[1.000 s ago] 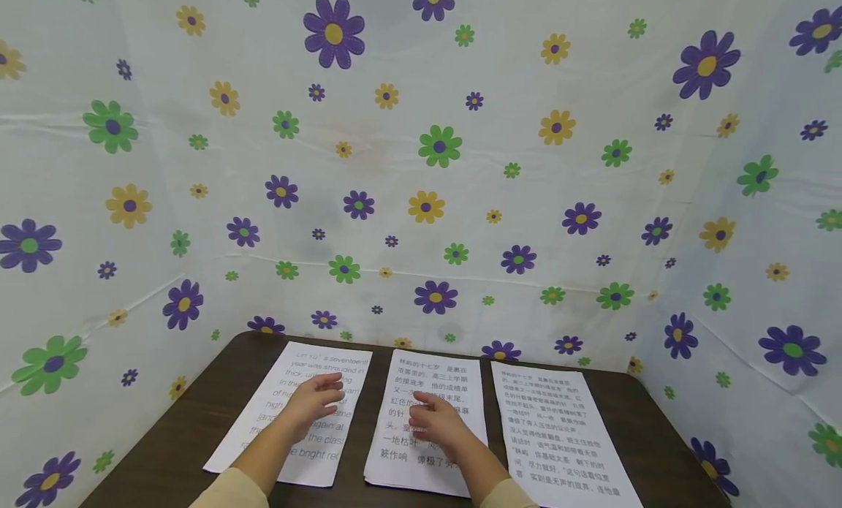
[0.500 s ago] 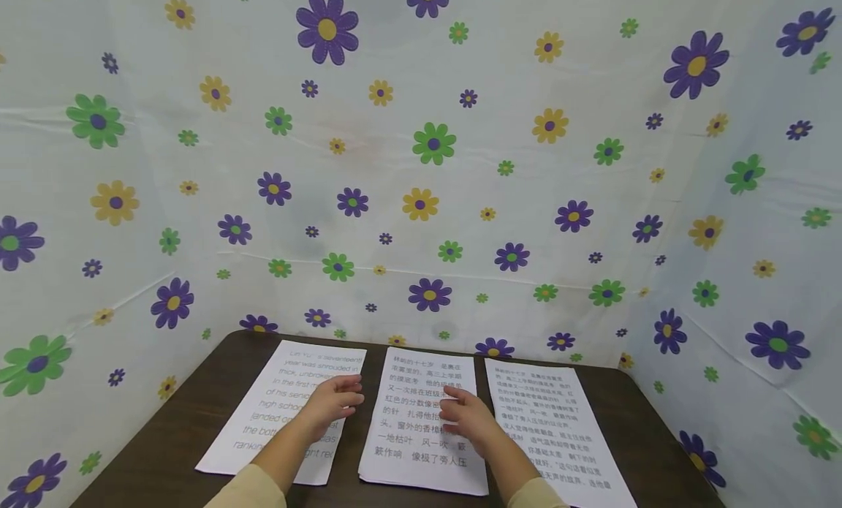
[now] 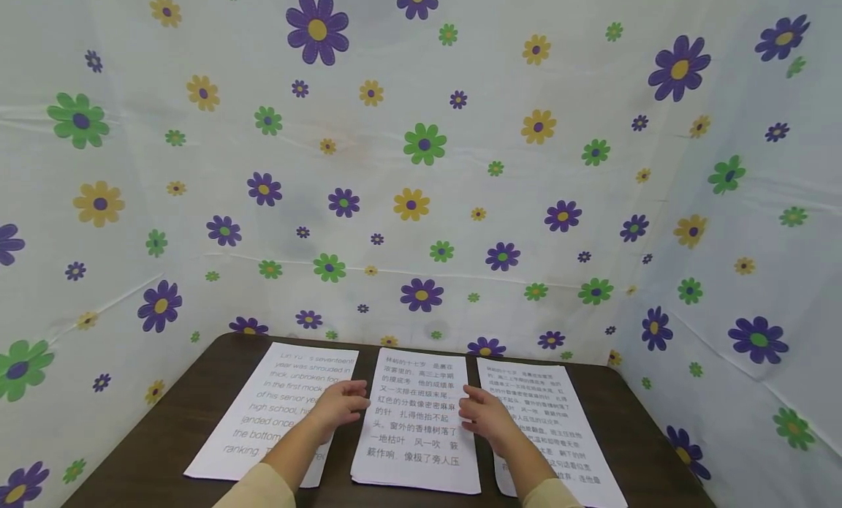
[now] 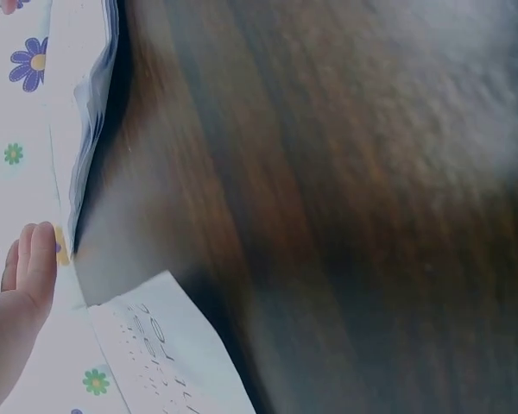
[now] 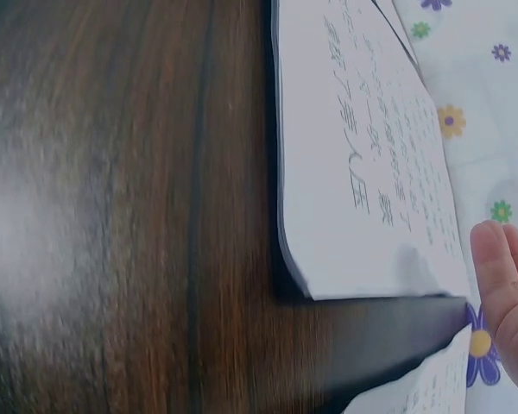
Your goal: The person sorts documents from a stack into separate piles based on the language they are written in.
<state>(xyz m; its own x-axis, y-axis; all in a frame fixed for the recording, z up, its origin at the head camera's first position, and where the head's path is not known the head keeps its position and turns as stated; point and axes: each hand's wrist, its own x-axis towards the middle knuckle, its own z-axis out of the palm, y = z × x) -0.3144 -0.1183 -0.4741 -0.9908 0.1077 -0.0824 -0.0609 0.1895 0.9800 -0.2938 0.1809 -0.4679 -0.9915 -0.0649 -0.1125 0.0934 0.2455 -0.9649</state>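
Observation:
Three stacks of printed paper lie side by side. The left stack [image 3: 246, 420] carries English text; the middle stack [image 3: 414, 420] and the right stack [image 3: 566, 427] carry Chinese characters. My left hand [image 3: 338, 407] hovers over the left stack's right edge, fingers loosely bent toward the middle stack. Over the gap between the middle and right stacks is my right hand [image 3: 487, 416], its fingertips at the middle stack's right edge. Nothing is held in either hand. In the wrist views, the left hand [image 4: 17, 319] and right hand [image 5: 508, 293] show relaxed fingers above the papers.
The stacks lie on a dark wooden table [image 3: 164, 406] with rounded far corners. Behind it and at both sides hangs a white curtain [image 3: 487, 25] printed with purple, green and yellow flowers. In the right wrist view, the middle stack [image 5: 337, 250] shows layered sheet edges.
Both hands have shifted right relative to the papers: the left from the left stack's middle to its right edge, the right off the middle stack to its right side. The head view has turned slightly.

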